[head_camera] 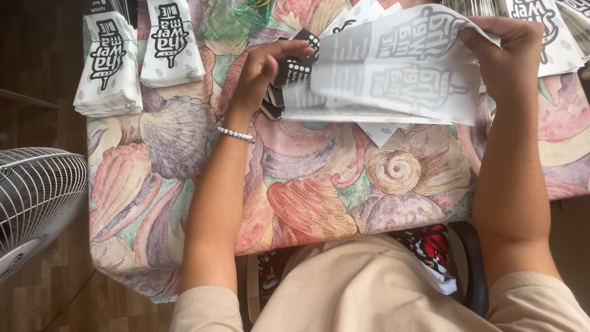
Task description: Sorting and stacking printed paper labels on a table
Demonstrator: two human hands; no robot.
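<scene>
Head camera view, looking down at a table covered in a pastel seashell-patterned tablecloth [319,184]. At the far left, a white wire-caged electric fan [34,197] stands on the wooden floor. On the table's upper left lie two banded stacks of white paper sleeves with black lettering [138,52]. Next comes the person's left hand [261,71], a white beaded bracelet [236,133] on its wrist; its fingers are curled and pinch the left end of a fanned bundle of flat white paper bags with black print [393,71], beside small black cards with white dots [295,64]. The bundle's long axis runs left to right between the two hands, raised slightly above the cloth. At its right end, the right hand [513,52] grips the top corner, fingers folded over the paper edge. Both hands are equally near. The bundle is motion-blurred, and it hides the fingertips underneath. More printed sleeves [562,34] at the upper right are cut off by the frame.
</scene>
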